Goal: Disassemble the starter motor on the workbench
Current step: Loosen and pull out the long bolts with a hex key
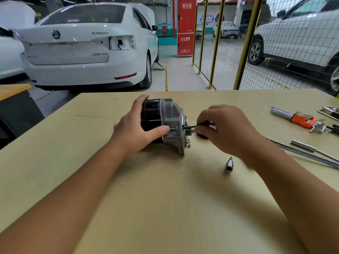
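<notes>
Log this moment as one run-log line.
left hand: holds starter motor on workbench | right hand: pinches dark hex key at motor's flange | loose socket bit

- A red cabinet (pixel 186 27) is standing against the far wall, showing "消火栓" in white characters across its top panel.
- The same cabinet is carrying a second line of white characters on its lower door, too blurred to make out fully, and "火警119" near its bottom edge.
- A white sedan (pixel 88 46) is displaying the "SUPERB" lettering on the right of its boot lid, with a round badge on the left.
- Smaller Chinese characters are sitting lower on the boot lid, too blurred to read.
</notes>
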A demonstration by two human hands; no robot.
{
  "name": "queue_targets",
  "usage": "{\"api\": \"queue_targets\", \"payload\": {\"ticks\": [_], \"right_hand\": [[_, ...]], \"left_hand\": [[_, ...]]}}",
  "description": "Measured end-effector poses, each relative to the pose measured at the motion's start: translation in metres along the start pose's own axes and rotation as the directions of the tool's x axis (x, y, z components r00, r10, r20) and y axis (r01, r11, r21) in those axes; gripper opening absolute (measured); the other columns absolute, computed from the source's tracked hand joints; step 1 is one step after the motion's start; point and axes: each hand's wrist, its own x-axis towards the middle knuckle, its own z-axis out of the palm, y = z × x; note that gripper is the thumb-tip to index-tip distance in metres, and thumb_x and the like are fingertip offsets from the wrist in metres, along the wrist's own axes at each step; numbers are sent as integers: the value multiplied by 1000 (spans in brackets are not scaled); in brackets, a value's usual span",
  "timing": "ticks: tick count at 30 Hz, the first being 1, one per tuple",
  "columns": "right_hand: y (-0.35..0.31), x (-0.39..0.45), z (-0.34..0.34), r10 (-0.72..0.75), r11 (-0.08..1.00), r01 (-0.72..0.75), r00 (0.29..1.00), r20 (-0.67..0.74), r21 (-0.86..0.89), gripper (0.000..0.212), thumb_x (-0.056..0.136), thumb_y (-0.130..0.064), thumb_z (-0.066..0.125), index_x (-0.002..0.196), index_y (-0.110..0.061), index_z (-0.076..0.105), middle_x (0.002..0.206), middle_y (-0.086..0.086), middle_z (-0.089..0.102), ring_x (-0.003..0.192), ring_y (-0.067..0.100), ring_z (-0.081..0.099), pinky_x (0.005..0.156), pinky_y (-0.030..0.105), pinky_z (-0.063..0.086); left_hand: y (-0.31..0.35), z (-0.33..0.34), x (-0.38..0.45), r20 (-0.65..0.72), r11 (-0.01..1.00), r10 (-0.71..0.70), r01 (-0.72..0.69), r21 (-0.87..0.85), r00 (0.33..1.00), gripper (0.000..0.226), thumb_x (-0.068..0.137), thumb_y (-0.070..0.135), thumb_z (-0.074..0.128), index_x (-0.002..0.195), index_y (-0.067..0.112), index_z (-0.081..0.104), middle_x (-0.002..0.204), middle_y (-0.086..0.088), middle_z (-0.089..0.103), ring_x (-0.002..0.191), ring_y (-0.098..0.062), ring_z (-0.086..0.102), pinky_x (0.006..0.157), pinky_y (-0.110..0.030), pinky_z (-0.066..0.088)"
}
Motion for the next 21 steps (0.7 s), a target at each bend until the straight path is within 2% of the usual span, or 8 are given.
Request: {"api": "queue_targets", "payload": {"ticks": [6,11,14,17,19,21], "right_hand": [[2,1,2,13,996,-15,1000,23,92,10,91,-29,73,90,-19,74,78,-3,64,71,11,57,67,32,50],[4,3,3,-18,997,14,998,59,72,18,97,-18,63,89,-8,76,81,5,63,77,21,57,73,35,46],[4,2,2,-15,999,12,997,76,40,16,98,-21,63,94,-13,76,90,1,63,86,22,58,78,37,49],[1,0,1,-9,996,13,999,42,-89,11,94,-34,68,94,-26,76,100,-11,66,96,21,53,81,39,44],[0,0,-1,-9,997,9,1000,2,-77,6,90,-34,73,89,-28,73,94,-12,66,91,20,54,79,40,46],[0,0,-2,-10,1000,11,1000,-11,26,8,88,-29,76,88,-24,70,83,-6,66,77,18,58,72,40,52]], "left_hand": [[0,0,0,-3,1000,-7,7,7,1000,106,60,83,67,150,51,22,135,13,57,128,-24,56,113,-56,40],[0,-1,0,-1,1000,-12,12,5,1000,107,59,85,66,151,50,22,137,11,58,128,-24,56,113,-56,40],[0,-1,0,1,1000,-14,14,7,1000,108,59,85,66,151,51,22,138,11,58,128,-25,56,114,-56,40],[0,-1,0,3,1000,-10,10,7,1000,108,59,85,66,151,51,22,137,11,58,128,-25,56,113,-56,40],[-1,-1,0,2,1000,-7,7,6,1000,107,59,85,66,151,50,22,137,12,57,128,-24,56,113,-56,41],[-1,-1,0,2,1000,-7,7,5,1000,107,60,84,66,151,50,22,137,12,57,128,-24,56,113,-56,41]]}}
